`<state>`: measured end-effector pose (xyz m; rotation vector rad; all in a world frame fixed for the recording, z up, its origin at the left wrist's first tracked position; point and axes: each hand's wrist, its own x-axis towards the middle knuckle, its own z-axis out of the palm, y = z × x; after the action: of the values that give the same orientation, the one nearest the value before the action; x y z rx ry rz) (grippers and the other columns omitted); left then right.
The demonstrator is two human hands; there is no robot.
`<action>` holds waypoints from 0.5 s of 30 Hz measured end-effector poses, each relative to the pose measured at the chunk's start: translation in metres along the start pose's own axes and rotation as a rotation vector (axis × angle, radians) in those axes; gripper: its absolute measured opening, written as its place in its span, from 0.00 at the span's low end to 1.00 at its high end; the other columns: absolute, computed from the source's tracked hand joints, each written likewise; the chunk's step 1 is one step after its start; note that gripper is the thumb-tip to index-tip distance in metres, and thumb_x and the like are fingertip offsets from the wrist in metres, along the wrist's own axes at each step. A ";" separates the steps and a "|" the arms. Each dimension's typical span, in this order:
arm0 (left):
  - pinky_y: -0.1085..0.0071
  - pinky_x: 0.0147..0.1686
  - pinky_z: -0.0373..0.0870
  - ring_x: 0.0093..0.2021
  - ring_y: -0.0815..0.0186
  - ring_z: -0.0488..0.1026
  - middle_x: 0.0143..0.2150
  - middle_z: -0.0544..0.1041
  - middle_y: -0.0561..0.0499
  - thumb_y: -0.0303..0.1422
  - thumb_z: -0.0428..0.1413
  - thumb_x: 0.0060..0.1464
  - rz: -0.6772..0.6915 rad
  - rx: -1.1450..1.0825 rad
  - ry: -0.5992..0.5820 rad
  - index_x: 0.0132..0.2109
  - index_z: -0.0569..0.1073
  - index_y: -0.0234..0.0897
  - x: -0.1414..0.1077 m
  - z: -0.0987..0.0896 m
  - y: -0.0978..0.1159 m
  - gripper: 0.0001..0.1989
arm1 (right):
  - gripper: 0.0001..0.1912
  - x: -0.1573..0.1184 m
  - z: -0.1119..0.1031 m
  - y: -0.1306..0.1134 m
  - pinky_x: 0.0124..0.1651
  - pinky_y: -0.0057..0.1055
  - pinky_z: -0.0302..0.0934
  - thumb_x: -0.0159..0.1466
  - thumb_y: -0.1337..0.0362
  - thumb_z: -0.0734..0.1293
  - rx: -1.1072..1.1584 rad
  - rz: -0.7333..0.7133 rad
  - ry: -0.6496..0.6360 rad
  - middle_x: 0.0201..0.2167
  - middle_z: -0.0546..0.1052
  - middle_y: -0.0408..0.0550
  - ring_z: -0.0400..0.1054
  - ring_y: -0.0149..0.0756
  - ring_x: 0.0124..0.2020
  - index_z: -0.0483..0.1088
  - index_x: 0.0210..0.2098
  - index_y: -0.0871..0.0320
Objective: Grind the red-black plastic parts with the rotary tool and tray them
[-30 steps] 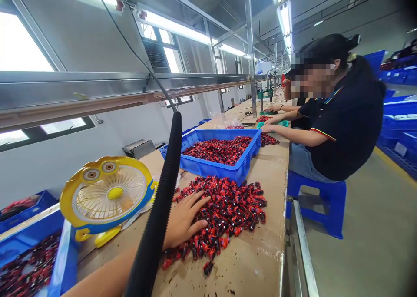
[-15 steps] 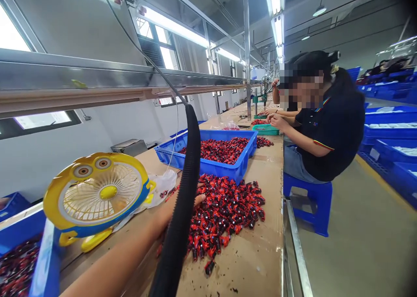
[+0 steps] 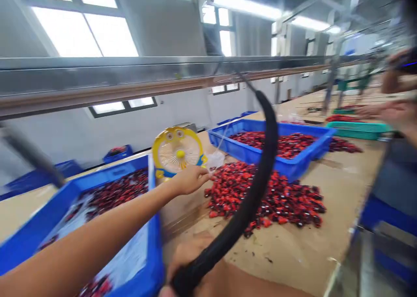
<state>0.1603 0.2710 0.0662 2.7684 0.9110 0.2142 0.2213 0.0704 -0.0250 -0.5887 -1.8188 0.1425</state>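
Note:
My left hand (image 3: 191, 179) reaches out to the left edge of a pile of small red and black plastic parts (image 3: 234, 188) on the brown table. Its fingers are stretched out, slightly apart, and I make out no part held in them. My right hand (image 3: 193, 251) is low in the middle, blurred and partly hidden behind a curved black ribbed hose (image 3: 260, 171). Whether its fingers grip the hose is not clear. The hose hangs from a thin cable and crosses in front of the pile.
A blue bin (image 3: 154, 245) of similar parts stands at left, and another blue bin (image 3: 293, 164) behind the pile. A yellow toy-faced fan (image 3: 180, 154) sits between them. A co-worker's hands (image 3: 391, 112) are at right, near a green basket (image 3: 358, 131). A metal shelf rail (image 3: 130, 75) runs overhead.
The view has swung left, bringing the left bin further in. My left hand has drawn back from within the pile to its left edge. My right hand has come into view below.

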 end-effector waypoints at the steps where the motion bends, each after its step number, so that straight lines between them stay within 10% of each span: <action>1: 0.52 0.53 0.81 0.54 0.54 0.81 0.59 0.80 0.43 0.38 0.62 0.71 -0.084 0.025 0.006 0.59 0.77 0.36 -0.021 -0.012 -0.009 0.16 | 0.16 -0.002 0.003 -0.001 0.44 0.37 0.76 0.75 0.53 0.69 0.052 -0.013 0.039 0.48 0.80 0.49 0.77 0.37 0.41 0.75 0.53 0.59; 4: 0.51 0.53 0.81 0.54 0.53 0.81 0.60 0.79 0.42 0.38 0.62 0.71 -0.367 0.087 0.031 0.61 0.77 0.36 -0.091 -0.045 -0.042 0.17 | 0.19 -0.003 0.002 -0.008 0.31 0.29 0.67 0.75 0.50 0.68 0.146 -0.032 0.088 0.26 0.70 0.37 0.66 0.28 0.24 0.70 0.35 0.58; 8: 0.51 0.53 0.81 0.55 0.52 0.81 0.60 0.79 0.43 0.39 0.62 0.71 -0.686 0.111 -0.038 0.61 0.76 0.36 -0.193 -0.069 -0.072 0.18 | 0.13 0.004 -0.009 -0.022 0.28 0.29 0.59 0.71 0.59 0.66 0.143 -0.052 0.090 0.21 0.71 0.36 0.66 0.29 0.21 0.68 0.30 0.56; 15: 0.53 0.52 0.82 0.52 0.55 0.81 0.59 0.80 0.43 0.38 0.62 0.71 -0.897 -0.033 -0.324 0.60 0.77 0.36 -0.304 -0.035 -0.070 0.16 | 0.12 -0.007 -0.007 -0.027 0.23 0.32 0.54 0.68 0.59 0.64 0.108 -0.062 0.063 0.17 0.70 0.36 0.66 0.30 0.17 0.67 0.28 0.52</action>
<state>-0.1287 0.1490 0.0614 2.0000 1.8630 -0.3488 0.2200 0.0425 -0.0181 -0.4555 -1.7546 0.1770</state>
